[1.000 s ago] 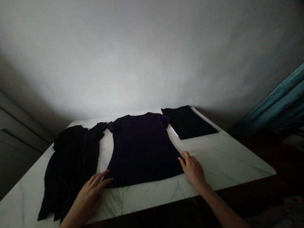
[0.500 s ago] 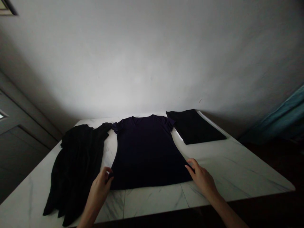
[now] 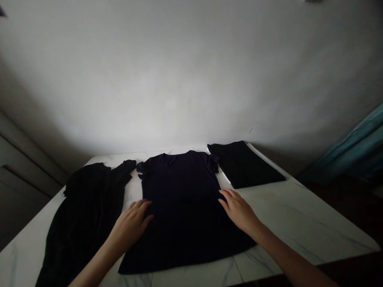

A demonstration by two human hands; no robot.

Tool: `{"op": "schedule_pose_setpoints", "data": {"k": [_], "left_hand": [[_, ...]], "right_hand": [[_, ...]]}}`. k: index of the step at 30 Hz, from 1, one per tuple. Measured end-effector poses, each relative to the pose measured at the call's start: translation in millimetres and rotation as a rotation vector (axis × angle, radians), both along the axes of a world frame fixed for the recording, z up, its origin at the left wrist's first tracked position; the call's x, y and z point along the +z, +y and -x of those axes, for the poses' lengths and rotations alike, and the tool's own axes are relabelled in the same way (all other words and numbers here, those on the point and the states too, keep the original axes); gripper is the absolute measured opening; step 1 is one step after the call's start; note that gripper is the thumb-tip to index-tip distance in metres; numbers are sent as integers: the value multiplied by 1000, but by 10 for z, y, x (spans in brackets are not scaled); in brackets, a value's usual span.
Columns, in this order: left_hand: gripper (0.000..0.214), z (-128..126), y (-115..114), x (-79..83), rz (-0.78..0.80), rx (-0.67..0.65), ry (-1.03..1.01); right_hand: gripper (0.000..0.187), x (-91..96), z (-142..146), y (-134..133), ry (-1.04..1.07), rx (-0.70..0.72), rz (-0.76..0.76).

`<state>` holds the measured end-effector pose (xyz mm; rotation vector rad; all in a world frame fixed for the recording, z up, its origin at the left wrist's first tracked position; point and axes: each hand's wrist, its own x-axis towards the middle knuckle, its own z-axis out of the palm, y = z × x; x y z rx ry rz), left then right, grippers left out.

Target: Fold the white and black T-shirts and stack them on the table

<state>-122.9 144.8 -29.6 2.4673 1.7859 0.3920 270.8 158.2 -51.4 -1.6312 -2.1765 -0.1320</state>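
pale grey wall (image 3: 185, 75) fills most of the upper frame, dim light. below it, white marble-look table (image 3: 311, 231) with grey veining, running from lower left to lower right. blue-green fabric (image 3: 356, 143) at the right edge, grey panelled surface (image 3: 20, 199) at the left edge.

dark navy v-neck t-shirt (image 3: 182, 215) lies flat at lower centre of frame, neckline toward the wall, hem toward bottom of frame, short sleeves out to both sides.

left hand (image 3: 131, 223), lower left of centre: thumb and fingers spread well apart, not closed, fingertips over the t-shirt's left side. right hand (image 3: 239, 211), lower right of centre: fingers loosely bent, small gap between thumb and index, tips at the t-shirt's right side edge; can't tell if any cloth is pinched there.

black garment (image 3: 86, 223) spread and rumpled at lower left, beside the t-shirt, left forearm partly in front of it. folded black garment (image 3: 243, 165) right of centre, next to the t-shirt's right sleeve, on top of a flat white item (image 3: 266, 161) whose edges poke out; too dark to tell what it is.
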Motion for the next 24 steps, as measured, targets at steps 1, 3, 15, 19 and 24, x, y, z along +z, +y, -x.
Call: {"op": "schedule_pose_setpoints", "data": {"k": [1, 3, 15, 19, 24], "left_hand": [[43, -149, 261, 30, -28, -30, 22], [51, -472, 786, 29, -41, -26, 73], [61, -372, 2335, -399, 47, 289, 147], [53, -88, 2452, -413, 57, 163, 228], [52, 77, 2470, -380, 58, 166, 241]], "right_hand": [[39, 37, 187, 246, -2, 16, 33], [46, 86, 565, 773, -12, 20, 150], [58, -87, 787, 2541, -93, -82, 347], [65, -119, 714, 2668, -144, -63, 422], [72, -72, 811, 2723, -209, -148, 493]]}}
